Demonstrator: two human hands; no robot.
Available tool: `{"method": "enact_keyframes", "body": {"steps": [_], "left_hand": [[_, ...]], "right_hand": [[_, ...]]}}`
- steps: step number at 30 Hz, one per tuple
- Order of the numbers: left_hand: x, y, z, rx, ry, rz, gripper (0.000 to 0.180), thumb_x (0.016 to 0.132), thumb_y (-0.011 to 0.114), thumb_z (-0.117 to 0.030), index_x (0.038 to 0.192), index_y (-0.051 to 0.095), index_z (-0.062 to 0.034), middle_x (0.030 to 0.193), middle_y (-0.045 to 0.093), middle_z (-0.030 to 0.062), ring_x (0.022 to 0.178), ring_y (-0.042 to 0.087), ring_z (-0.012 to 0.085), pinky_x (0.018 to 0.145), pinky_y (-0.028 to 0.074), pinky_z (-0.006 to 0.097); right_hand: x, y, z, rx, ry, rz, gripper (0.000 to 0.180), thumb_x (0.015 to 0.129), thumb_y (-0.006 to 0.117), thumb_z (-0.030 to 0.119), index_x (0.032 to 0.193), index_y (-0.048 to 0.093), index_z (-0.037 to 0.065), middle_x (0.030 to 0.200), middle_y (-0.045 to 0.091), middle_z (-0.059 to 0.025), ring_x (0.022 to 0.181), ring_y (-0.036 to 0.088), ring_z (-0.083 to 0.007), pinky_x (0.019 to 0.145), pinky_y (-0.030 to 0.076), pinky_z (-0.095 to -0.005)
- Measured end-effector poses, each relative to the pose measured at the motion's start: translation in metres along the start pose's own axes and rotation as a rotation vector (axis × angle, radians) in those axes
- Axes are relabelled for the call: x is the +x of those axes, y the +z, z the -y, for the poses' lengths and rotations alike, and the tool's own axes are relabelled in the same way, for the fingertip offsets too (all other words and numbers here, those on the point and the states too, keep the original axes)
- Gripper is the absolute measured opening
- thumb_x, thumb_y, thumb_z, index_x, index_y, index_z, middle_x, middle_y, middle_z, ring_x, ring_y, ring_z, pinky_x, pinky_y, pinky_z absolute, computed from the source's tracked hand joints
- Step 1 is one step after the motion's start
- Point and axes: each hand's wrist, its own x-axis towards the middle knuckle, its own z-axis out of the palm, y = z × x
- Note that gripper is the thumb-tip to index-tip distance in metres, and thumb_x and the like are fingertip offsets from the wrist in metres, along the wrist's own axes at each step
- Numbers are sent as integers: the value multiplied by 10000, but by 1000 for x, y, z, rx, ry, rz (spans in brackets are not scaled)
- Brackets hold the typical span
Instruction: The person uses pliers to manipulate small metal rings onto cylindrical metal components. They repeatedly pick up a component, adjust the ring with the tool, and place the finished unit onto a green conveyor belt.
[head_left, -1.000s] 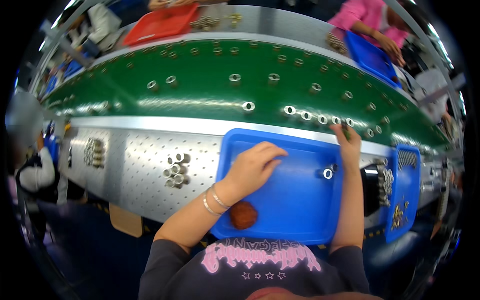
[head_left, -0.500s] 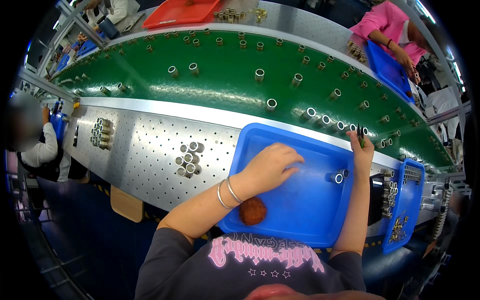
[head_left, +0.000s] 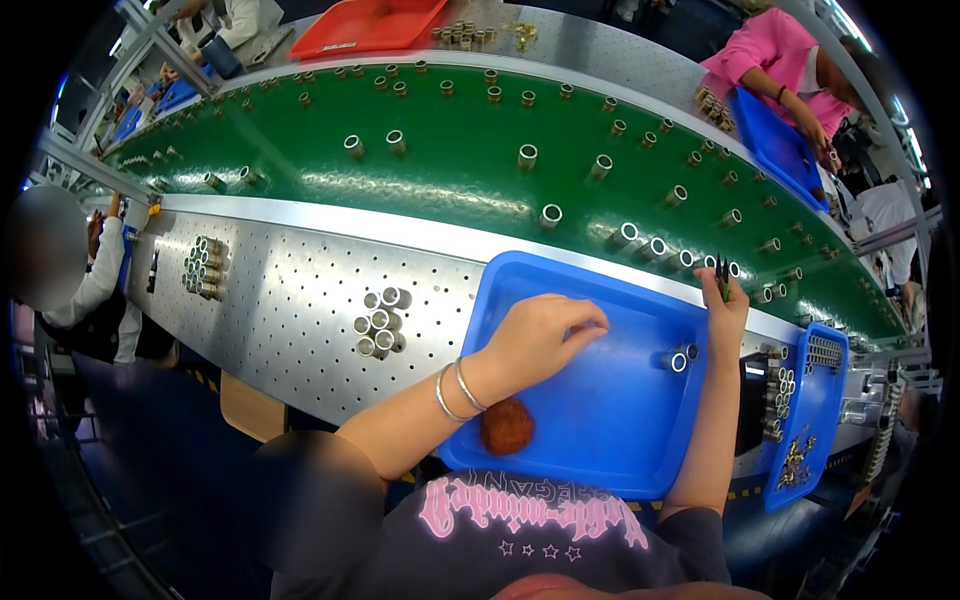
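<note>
My left hand [head_left: 548, 338] hovers over a large blue tray [head_left: 590, 468], palm down. Its fingers curl loosely, thumb tip near the fingertips, and nothing shows between them. My right hand [head_left: 727, 312], at the tray's far right corner, grips dark, pointed tweezers [head_left: 722, 275], tips upward. Inside the tray, two short metal tube pieces [head_left: 679, 362] stand at the right side, and a fuzzy reddish-brown ball [head_left: 507, 427] lies near my left wrist. Just beyond my right hand, several metal rings [head_left: 655, 247] line the near edge of the green belt.
The green conveyor belt [head_left: 450, 185] carries scattered metal rings. A cluster of tube pieces [head_left: 379, 322] stands on the perforated metal table [head_left: 290, 320] at left. At right is a narrower blue tray [head_left: 832, 410] with small brass-coloured parts. Co-workers [head_left: 790, 70] sit across and at left.
My left hand has come slightly lower, its thumb nearer the fingertips. My right hand still grips the tweezers in almost the same place. The view has shifted a little; the person at left raised a hand.
</note>
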Motion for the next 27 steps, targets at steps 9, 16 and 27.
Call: {"method": "enact_keyframes", "body": {"steps": [9, 16, 27], "left_hand": [[-1, -3, -2, -35, -1, -38, 93, 750, 639, -50, 843, 645, -53, 791, 640, 83, 734, 620, 217, 658, 492, 296], [4, -2, -7, 29, 42, -75, 85, 747, 645, -52, 831, 653, -63, 780, 649, 67, 724, 621, 223, 783, 476, 335], [8, 0, -5, -35, -106, -52, 72, 750, 633, -32, 813, 655, -58, 756, 647, 77, 724, 620, 212, 927, 413, 417]], "right_hand": [[-4, 7, 7, 9, 8, 11, 187, 853, 618, 206, 846, 664, 25, 580, 385, 96, 535, 303, -7, 486, 188, -199], [-3, 5, 7, 41, 20, -3, 171, 852, 608, 182, 858, 663, 20, 592, 398, 88, 543, 316, -17, 488, 215, -197], [69, -111, -36, -399, -16, -221, 134, 819, 600, 164, 889, 622, 51, 633, 569, -37, 562, 513, -115, 539, 403, -260]]}}
